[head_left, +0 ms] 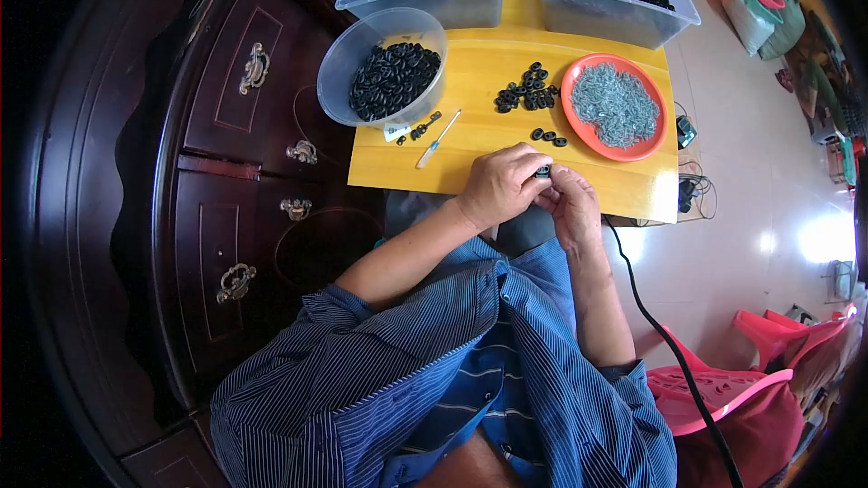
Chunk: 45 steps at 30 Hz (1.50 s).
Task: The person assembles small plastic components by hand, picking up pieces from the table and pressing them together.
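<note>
At the table's near edge my left hand (499, 183) is closed on a small black plastic part (542, 171), pinched between thumb and fingers. My right hand (575, 203) meets it from the other side, its thumb and fingertips closed at the same part. Whether those right fingertips also hold something tiny cannot be made out. Just beyond the hands lie a few black oval parts (549, 137) in a short row. Behind them is a loose heap of the same parts (527, 90). An orange-red plate (659, 131) to the right carries many small silvery metal pieces, perhaps screws.
A round clear tub (333, 101) of black parts stands left on the yellow table (488, 54). Near it lie a thin screwdriver (438, 140) and several black pieces (419, 131). Two clear bins (457, 6) line the back. Dark drawers (226, 108) stand left; a pink chair (714, 389) is right.
</note>
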Each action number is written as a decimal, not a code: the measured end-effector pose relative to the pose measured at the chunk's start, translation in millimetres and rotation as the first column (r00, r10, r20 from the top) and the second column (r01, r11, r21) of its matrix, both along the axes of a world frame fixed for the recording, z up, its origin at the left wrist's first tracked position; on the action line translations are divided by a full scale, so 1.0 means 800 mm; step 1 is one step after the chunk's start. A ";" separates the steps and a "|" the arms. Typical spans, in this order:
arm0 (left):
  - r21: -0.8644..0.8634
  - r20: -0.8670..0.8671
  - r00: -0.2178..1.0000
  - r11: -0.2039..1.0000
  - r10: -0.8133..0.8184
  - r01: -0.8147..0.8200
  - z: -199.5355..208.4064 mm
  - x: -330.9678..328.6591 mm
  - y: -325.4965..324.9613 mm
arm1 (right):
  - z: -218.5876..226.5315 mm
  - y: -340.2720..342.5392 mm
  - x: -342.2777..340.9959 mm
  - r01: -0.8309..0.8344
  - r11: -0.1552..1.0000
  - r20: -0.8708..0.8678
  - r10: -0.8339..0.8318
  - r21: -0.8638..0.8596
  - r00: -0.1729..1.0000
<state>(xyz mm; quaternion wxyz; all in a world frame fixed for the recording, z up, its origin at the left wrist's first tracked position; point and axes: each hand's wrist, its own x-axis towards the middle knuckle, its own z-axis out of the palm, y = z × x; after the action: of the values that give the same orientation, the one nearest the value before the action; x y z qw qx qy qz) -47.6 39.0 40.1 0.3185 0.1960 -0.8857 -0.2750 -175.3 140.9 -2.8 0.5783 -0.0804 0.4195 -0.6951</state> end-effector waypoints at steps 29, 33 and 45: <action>-0.017 -0.022 0.996 0.996 -0.086 0.086 0.013 -0.037 -0.010 | 0.014 0.000 -0.021 0.091 0.996 -0.095 -0.090 0.000 0.991; 0.118 -0.009 0.997 0.990 -0.076 0.077 0.012 -0.038 -0.012 | 0.016 -0.003 -0.021 0.111 0.994 -0.050 -0.111 0.010 0.993; 0.166 -0.040 0.990 0.976 -0.138 0.142 0.002 -0.044 -0.025 | 0.004 -0.005 -0.026 0.093 0.996 0.007 -0.093 -0.004 0.996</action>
<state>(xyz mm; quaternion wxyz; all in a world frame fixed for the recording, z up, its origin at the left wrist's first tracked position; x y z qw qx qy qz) -82.7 18.6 41.3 0.2930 0.1556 -0.8662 -0.3736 -196.4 137.1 0.6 0.5467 -0.0597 0.4190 -0.7225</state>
